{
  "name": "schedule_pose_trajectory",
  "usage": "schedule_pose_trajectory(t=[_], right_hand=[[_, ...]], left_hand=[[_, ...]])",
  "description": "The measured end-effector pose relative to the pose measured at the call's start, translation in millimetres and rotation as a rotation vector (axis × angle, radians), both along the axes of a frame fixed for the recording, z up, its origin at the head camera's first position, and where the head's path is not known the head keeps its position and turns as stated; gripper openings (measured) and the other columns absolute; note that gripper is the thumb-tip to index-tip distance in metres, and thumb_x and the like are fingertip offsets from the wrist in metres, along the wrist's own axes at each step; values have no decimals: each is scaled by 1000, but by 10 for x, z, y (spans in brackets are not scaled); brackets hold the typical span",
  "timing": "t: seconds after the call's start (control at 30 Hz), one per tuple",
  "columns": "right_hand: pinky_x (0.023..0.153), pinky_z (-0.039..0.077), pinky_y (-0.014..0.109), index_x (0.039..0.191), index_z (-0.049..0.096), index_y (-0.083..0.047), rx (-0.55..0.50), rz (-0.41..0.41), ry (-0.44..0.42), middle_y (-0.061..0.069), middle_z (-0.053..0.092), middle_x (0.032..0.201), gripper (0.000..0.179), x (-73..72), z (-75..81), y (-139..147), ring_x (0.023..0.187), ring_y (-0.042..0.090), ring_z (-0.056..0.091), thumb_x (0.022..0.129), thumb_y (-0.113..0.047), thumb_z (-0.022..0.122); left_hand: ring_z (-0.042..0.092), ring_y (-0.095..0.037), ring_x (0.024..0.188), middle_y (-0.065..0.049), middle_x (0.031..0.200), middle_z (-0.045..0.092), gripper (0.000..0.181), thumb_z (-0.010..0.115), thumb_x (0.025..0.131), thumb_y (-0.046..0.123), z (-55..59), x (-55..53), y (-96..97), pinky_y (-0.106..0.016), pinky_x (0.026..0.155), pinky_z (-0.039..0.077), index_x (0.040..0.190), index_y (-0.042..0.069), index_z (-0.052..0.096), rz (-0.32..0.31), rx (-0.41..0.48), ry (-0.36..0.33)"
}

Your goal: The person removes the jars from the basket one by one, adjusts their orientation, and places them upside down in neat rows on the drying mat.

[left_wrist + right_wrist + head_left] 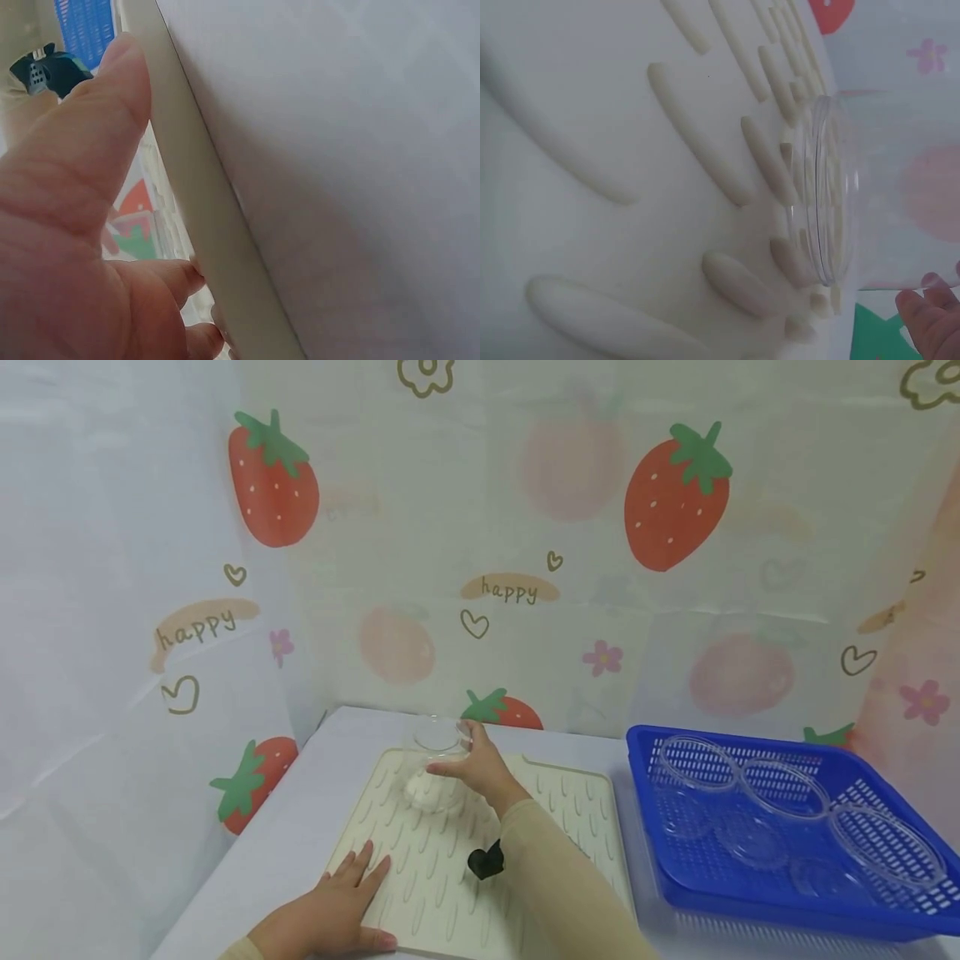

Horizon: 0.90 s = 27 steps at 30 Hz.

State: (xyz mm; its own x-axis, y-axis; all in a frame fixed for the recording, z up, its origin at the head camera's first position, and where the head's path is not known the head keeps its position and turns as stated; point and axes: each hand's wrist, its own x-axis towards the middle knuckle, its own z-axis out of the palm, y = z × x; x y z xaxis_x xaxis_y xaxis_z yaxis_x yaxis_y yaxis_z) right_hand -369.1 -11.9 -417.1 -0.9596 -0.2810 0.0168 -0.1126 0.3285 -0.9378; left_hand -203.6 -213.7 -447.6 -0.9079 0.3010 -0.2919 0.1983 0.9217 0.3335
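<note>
A clear plastic jar [433, 758] is at the far left part of a cream drying mat [450, 885] with raised ridges. My right hand [486, 770] grips the jar's right side, thumb toward me and fingers behind. In the right wrist view the jar [892, 187] has its ringed end toward the mat's ridges; whether they touch I cannot tell. My left hand [330, 906] rests on the mat's front left corner with fingers spread. In the left wrist view its thumb [120, 97] lies straight along the mat's edge.
A blue plastic basket [757, 889] stands right of the mat with several clear round containers [783, 789] in it. The white table [300, 810] shows left of the mat. A curtain with strawberries [678, 502] hangs behind. A black heart-shaped piece [485, 862] sits at the right wrist.
</note>
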Motion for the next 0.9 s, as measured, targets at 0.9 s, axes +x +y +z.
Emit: schedule_pose_trajectory(t=[0.9], right_hand=[[106,29,39,147,14,-12,-13,100,79,5,25,149,102,125,578,439,134,26,29,70,-29,80]], left_hand=[[15,-46,133,-27,147,14,106,61,64,65,56,-18,28,-64,98,22,142,1,29,-22,-19,-16]])
